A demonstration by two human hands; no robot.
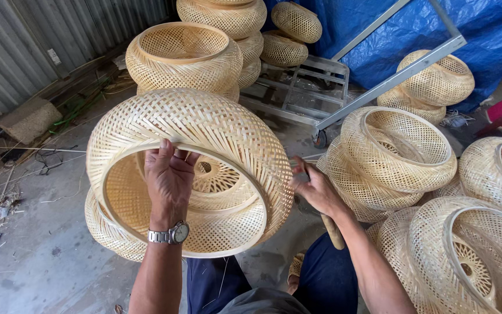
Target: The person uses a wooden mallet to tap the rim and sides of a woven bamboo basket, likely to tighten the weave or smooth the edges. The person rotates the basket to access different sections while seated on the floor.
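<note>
The left hand (pixel 168 174) is gripping the upper rim of a big woven bamboo shade (pixel 190 168), fingers curled over the rim and thumb inside, holding it tilted w/ its wide opening facing the person, above their lap and in front of another shade lying on the concrete floor (pixel 42 256). The right hand (pixel 315 187) is closing around a tool w/ a wooden handle (pixel 333 231), pressing near the shade's right edge; the working end is hidden behind the weave, so can't tell what kind it is. Stacks of finished shades (pixel 399 151) are sitting just beside the right arm, more are piling up behind (pixel 184 58) near a metal cart (pixel 303 87) and a blue tarp (pixel 402 29). Risk, as I'm judging it: the shade is hanging from one hand only, so a hard push from the tool could be twisting it out of the grip or cracking thin strips at the rim; a slip could also be sending the tool toward the left wrist, by the watch (pixel 172 234).
</note>
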